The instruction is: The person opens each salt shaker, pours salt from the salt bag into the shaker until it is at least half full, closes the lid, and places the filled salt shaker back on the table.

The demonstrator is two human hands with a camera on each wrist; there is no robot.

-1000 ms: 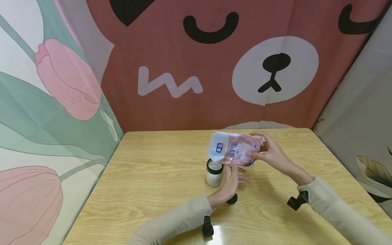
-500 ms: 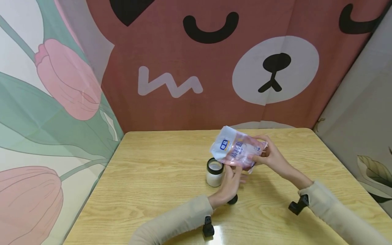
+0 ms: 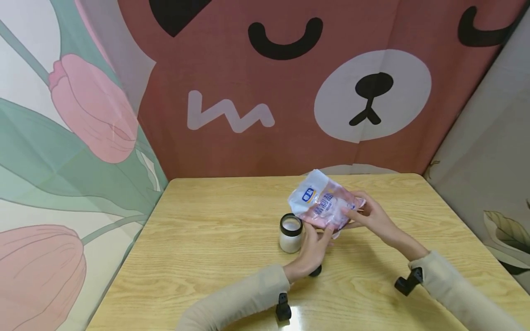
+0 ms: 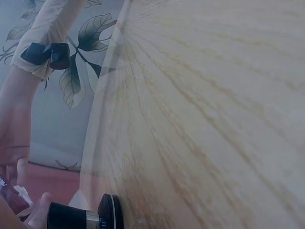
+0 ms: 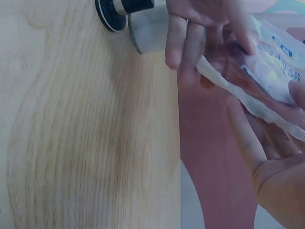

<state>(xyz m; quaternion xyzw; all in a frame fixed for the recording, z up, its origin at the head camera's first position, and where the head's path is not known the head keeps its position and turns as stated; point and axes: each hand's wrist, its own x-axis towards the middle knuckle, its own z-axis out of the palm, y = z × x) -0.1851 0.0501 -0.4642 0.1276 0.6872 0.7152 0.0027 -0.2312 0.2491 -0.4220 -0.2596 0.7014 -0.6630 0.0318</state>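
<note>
A pink and white plastic salt bag [image 3: 322,200] with blue print is held tilted above the table, its white end toward the upper left. My right hand [image 3: 376,223] grips its right end, thumb on the front and fingers behind. From below, my left hand [image 3: 309,252] holds the lower edge, its thumb [image 5: 240,31] over the front in the right wrist view. Just left of that hand stands a whitish jar [image 3: 290,241] with a black rim, upright beneath the bag's lower left corner. Its top is uncovered, showing a pale inside.
A black lid-like piece [image 3: 316,270] with a silver neck and black knob [image 4: 66,216] lies on the wooden table [image 3: 207,239], partly behind my left hand. Printed cloth [image 3: 232,151] hangs behind the table and along both sides.
The bag has turned clockwise, its white end rising and shifting right. My right hand has moved slightly down and right; my left thumb has come onto the bag's front. The jar stays put.
</note>
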